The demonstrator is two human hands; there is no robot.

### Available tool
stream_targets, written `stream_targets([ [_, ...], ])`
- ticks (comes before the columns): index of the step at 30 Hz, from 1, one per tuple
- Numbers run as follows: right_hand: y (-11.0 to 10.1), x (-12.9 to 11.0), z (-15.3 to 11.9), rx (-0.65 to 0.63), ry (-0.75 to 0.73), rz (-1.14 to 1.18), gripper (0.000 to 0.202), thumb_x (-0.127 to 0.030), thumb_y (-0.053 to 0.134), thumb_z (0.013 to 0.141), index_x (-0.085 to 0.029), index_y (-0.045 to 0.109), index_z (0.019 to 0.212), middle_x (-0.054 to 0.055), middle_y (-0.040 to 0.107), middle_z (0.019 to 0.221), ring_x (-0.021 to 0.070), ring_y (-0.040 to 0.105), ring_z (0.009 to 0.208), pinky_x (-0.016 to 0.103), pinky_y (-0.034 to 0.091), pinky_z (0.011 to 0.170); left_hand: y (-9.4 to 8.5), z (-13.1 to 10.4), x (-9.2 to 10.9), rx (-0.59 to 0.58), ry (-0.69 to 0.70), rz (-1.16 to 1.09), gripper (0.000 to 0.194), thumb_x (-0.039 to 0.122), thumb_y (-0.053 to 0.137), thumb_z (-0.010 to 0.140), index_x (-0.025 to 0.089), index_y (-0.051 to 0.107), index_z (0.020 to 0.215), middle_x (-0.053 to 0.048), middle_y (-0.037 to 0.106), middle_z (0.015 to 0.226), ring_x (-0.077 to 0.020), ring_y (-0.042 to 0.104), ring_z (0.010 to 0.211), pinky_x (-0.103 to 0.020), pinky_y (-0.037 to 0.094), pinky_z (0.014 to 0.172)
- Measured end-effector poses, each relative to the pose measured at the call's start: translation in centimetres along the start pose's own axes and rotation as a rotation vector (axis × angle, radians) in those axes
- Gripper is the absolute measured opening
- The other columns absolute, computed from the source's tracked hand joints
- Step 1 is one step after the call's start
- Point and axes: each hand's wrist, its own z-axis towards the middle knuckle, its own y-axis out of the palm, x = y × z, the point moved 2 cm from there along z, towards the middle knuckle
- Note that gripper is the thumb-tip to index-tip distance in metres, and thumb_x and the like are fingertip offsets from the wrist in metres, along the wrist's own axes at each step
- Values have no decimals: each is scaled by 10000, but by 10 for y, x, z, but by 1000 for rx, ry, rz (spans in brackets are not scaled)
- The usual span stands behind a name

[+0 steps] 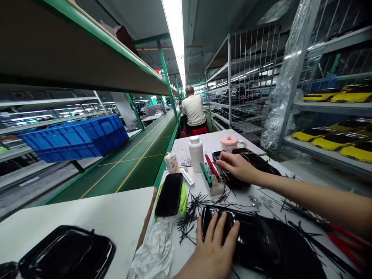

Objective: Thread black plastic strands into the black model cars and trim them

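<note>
My left hand point(216, 240) lies with fingers spread over one end of a glossy black model car body point(258, 236) on the white table. Farther back, my right hand point(235, 166) has its fingers bent and drawn together over another black car body point(261, 159); whatever is between the fingertips is hidden. Just left of it, a green-handled tool point(205, 174) and a red-handled tool point(212, 166) stand in a small pale holder point(217, 188). Thin black strips point(192, 213) are scattered around both bodies.
A phone point(169, 194), white bottle point(196, 154), pink-lidded mug point(229, 143) and crumpled tissue point(155, 248) share the table. Red-handled pliers point(348, 240) lie right. A green conveyor point(136, 162) runs left; another black shell point(69, 252) sits near it. A person point(193, 110) sits ahead.
</note>
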Motion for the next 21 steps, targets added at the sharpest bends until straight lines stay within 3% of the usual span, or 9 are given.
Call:
stream_targets([
  [3, -1, -4, 1, -14, 27, -45, 283, -395, 610, 1001, -170, 654, 1166, 59, 699, 1101, 177, 689, 899, 383, 596, 800, -5, 1, 2, -28, -16, -17, 748, 270, 515, 993, 279, 140, 1640, -161, 70, 1705, -460, 66, 1570, -822, 32, 1141],
  [7, 15, -10, 6, -126, 45, -88, 297, -374, 641, 983, -174, 651, 1202, 74, 688, 1178, 201, 689, 975, 415, 595, 846, -31, -3, 12, -131, -85, -41, 1111, 260, 805, 712, 238, 188, 1636, -175, 95, 1708, -471, 71, 1571, -779, 25, 1180],
  [9, 12, -15, 4, -139, 57, -89, 334, -379, 652, 974, -179, 637, 1241, 84, 673, 1226, 217, 682, 1019, 440, 588, 875, -44, -6, 15, -100, -125, -91, 1068, 286, 807, 693, 267, 274, 1619, -130, 149, 1716, -426, 102, 1583, -708, 35, 1231],
  [11, -4, -19, -10, -105, 71, -78, 416, -402, 651, 971, -189, 593, 1324, 96, 655, 1274, 235, 674, 1060, 470, 572, 912, -52, -9, 13, -16, -186, -143, 982, 295, 776, 718, 280, 341, 1598, -88, 185, 1720, -371, 133, 1593, -613, 67, 1280],
  [13, -24, -21, -43, -61, 95, -60, 519, -437, 623, 979, -203, 516, 1430, 106, 668, 1268, 244, 681, 1055, 475, 559, 930, -58, -13, 9, 65, -249, -184, 940, 302, 757, 736, 266, 366, 1590, -68, 187, 1723, -331, 153, 1596, -527, 129, 1301],
  [16, -39, -14, -121, -64, 180, -56, 572, -498, 487, 1017, -222, 461, 1517, 103, 765, 1099, 255, 734, 945, 398, 588, 855, -64, -23, 3, 137, -305, -226, 918, 321, 744, 755, 257, 370, 1590, -50, 173, 1727, -313, 176, 1593, -474, 182, 1299],
  [17, -36, -9, -149, -69, 216, -71, 582, -499, 470, 1015, -201, 478, 1514, 124, 778, 1109, 282, 750, 959, 413, 599, 856, -66, -28, 3, 168, -317, -244, 876, 333, 718, 783, 265, 377, 1587, -43, 184, 1725, -307, 189, 1591, -470, 182, 1299],
  [19, -19, 5, -199, -89, 251, -105, 575, -474, 523, 980, -190, 544, 1479, 150, 717, 1320, 329, 703, 1175, 426, 586, 962, -64, -40, 4, 246, -339, -314, 773, 404, 662, 842, 273, 417, 1564, -46, 250, 1709, -302, 231, 1578, -460, 192, 1293],
  [21, 3, 20, -235, -16, 242, -116, 534, -461, 536, 971, -233, 583, 1452, 98, 671, 1405, 298, 664, 1256, 359, 589, 983, -50, -49, 9, 353, -364, -439, 640, 497, 601, 888, 260, 512, 1475, -96, 451, 1608, -305, 393, 1495, -438, 268, 1253],
])
